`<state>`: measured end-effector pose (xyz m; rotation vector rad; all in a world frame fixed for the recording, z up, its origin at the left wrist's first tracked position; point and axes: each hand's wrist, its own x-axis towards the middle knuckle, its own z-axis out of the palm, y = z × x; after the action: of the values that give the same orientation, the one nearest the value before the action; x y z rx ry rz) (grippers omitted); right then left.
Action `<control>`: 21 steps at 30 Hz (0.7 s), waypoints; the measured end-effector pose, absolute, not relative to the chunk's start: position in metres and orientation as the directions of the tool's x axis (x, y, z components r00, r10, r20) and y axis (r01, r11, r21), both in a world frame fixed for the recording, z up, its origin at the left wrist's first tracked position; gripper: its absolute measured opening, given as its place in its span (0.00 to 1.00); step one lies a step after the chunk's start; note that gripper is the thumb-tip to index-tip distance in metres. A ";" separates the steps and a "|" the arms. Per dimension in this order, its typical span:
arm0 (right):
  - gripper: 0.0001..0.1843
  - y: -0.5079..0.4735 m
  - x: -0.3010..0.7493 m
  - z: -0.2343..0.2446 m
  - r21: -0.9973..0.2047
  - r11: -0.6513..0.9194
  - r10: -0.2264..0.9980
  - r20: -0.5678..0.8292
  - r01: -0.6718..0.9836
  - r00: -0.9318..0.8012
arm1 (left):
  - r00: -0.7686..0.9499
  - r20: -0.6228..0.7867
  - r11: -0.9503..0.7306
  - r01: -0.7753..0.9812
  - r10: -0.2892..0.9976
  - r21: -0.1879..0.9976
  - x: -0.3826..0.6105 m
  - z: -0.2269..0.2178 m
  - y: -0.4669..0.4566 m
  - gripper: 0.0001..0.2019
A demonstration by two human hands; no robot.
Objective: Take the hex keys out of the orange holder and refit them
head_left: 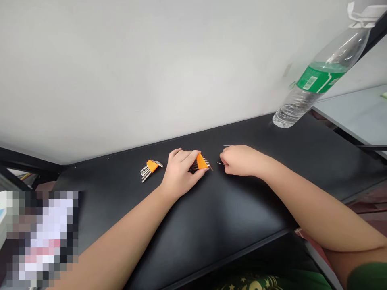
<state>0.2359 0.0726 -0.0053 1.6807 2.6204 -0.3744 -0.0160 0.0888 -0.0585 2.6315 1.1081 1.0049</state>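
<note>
My left hand [183, 167] grips an orange hex key holder [201, 161] between thumb and fingers, low over the black tabletop [211, 209]. Several metal key ends stick out of that holder's right side. To the right, my right hand [238, 160] is closed with its fingers curled in. Thin metal ends poke out on its left, which look like a hex key; most of it is hidden in the fist. A second orange holder with several hex keys [152, 165] lies on the table left of my left hand, apart from it.
A clear bottle with a green label [320, 78] stands at the back right near the white wall [145, 72]. A blurred-out flat object [48, 233] is at the left front. A black frame bar [18, 161] rises at the far left. The table's front edge runs close to my body.
</note>
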 end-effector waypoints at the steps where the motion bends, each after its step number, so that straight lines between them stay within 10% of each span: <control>1: 0.15 0.070 0.236 -0.001 -0.231 0.404 0.891 -0.120 0.885 -0.438 | 0.524 0.529 -0.732 0.592 0.668 0.337 -0.016 -0.058 0.088 0.19; 7: 0.07 0.068 0.233 0.006 -0.470 0.504 0.846 0.100 0.725 -0.524 | 0.562 0.544 -0.768 0.570 0.623 0.290 -0.016 -0.058 0.088 0.18; 21: 0.09 0.067 0.238 0.006 -0.414 0.605 0.793 0.232 0.680 -0.564 | 0.563 0.520 -0.756 0.580 0.642 0.305 -0.015 -0.056 0.087 0.18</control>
<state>0.2375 0.0670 0.0057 1.5267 3.1596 -0.5073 -0.0154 0.0867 -0.0561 2.6885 1.0540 0.9574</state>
